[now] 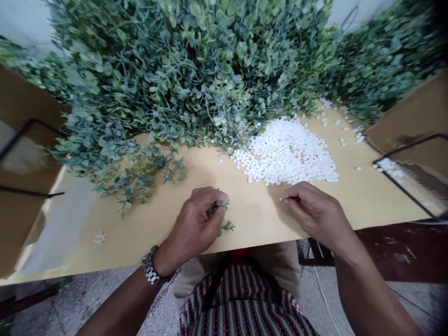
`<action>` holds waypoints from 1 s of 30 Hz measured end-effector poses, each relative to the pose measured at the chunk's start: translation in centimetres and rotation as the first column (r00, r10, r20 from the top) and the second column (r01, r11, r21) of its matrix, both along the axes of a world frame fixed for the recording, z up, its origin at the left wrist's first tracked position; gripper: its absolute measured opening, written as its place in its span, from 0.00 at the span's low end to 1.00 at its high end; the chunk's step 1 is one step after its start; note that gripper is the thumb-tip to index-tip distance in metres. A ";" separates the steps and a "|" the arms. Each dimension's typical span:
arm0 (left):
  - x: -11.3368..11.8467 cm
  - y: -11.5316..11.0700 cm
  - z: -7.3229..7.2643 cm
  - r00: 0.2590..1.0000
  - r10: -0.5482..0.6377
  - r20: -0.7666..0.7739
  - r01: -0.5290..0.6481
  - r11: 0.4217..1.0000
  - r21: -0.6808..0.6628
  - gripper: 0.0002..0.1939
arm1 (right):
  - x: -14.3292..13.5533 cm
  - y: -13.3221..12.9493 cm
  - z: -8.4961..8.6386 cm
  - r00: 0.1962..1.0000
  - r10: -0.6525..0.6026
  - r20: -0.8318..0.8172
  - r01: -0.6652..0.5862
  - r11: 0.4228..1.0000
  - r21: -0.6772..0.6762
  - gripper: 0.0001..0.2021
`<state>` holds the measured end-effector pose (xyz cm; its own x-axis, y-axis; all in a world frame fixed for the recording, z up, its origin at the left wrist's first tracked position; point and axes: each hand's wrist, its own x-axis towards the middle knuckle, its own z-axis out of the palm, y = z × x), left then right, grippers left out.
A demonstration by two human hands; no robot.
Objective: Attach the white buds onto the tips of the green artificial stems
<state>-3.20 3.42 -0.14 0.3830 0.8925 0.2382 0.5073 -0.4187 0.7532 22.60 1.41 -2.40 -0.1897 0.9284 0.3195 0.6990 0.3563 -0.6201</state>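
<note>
My left hand [201, 217], with a metal watch on its wrist, is closed around a sprig of artificial leaves [227, 226]; small green leaves stick out below and beside the fingers. My right hand [311, 210] is pinched over the table, just in front of a heap of small white plastic pieces [287, 151]. A tiny white piece [281, 199] shows at its fingertips. The two hands are apart. Most of the sprig is hidden inside my left fist.
A large mass of artificial foliage [196, 70] covers the back of the table [255, 214]. Loose sprigs [140, 175] lie at left, near a white star-shaped piece [99, 238]. Cardboard [416, 116] and black metal frames [413, 149] stand at the sides.
</note>
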 end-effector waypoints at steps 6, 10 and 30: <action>0.7 -0.4 0.4 0.992 -0.021 0.128 0.030 0.997 -0.064 0.04 | -1.9 0.2 -0.1 0.720 0.008 -0.694 -0.215 0.953 -0.212 0.01; 1.9 -0.7 1.2 0.975 -0.099 0.197 0.121 0.987 -0.104 0.04 | -3.2 0.1 -0.4 0.437 -0.046 -0.898 -0.400 0.885 -0.240 0.02; 4.5 -0.8 1.3 0.930 -0.158 0.332 0.212 0.968 -0.135 0.08 | -4.1 -0.8 -0.7 0.389 0.073 -0.918 -0.426 0.898 -0.110 0.03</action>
